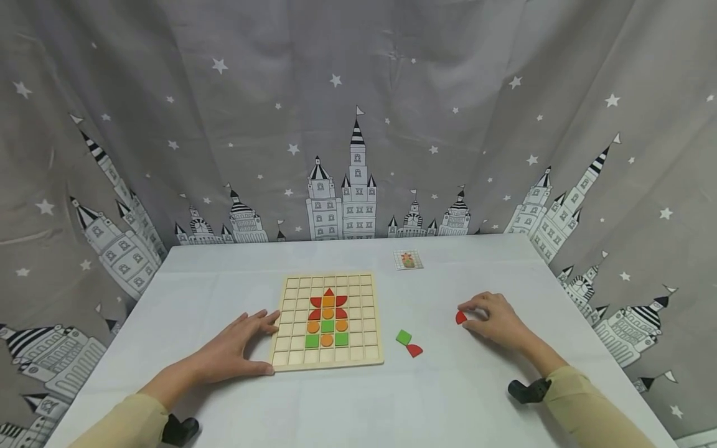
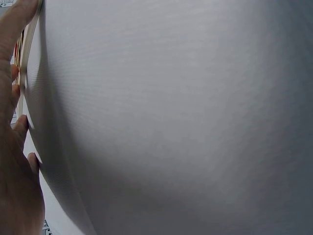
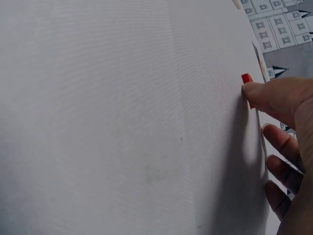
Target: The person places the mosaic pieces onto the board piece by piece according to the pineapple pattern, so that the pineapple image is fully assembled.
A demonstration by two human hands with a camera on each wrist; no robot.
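- Now my left hand lies flat on the white desk, fingers straight and spread, their tips against the left edge of the wooden grid board. Its grip is open and holds nothing.
- From the left wrist view, my fingers line up along the board's pale edge, with the desk cloth filling the rest of the picture.
- My left forearm, in a tan sleeve, reaches in from the lower left.
- My right hand rests on the desk to the right of the board, well apart from it, fingers curled, pinching a small red piece at its left side.
- From the right wrist view, my thumb tip presses on that red piece, which lies on the cloth; the other fingers curl below it.
- On the board, red, orange and green pieces form a figure in the middle squares.
- Between the board and my right hand lie a green square and a red fan-shaped piece, touching at a corner.
- A small pattern card lies near the desk's far edge.
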